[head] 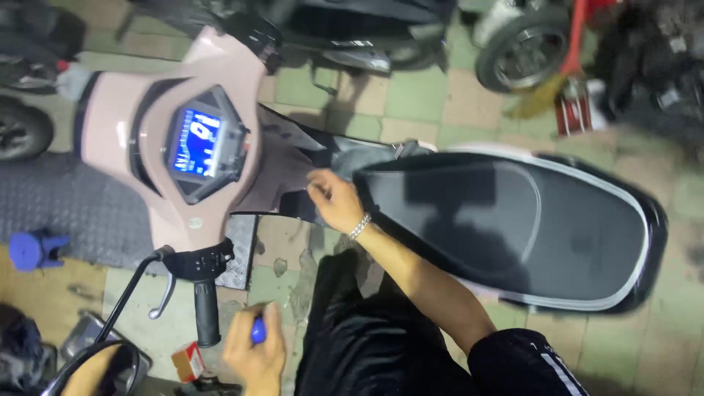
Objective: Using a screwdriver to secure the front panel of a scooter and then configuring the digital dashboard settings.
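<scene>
Left hand (255, 356) fist-closed around a small blue-handled tool (258, 331); right hand (334, 199) pinching the pale pink glossy scooter panel (282, 172), just beside black padded seat (506, 220).

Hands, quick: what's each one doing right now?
Left hand: closed around a blue tool handle.
Right hand: fingers pinched at the scooter's pink panel.

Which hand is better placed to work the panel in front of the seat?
Probably right. The right hand rests at the dark panel by the seat; the left hand is away from it, gripping a blue-handled tool.
</scene>
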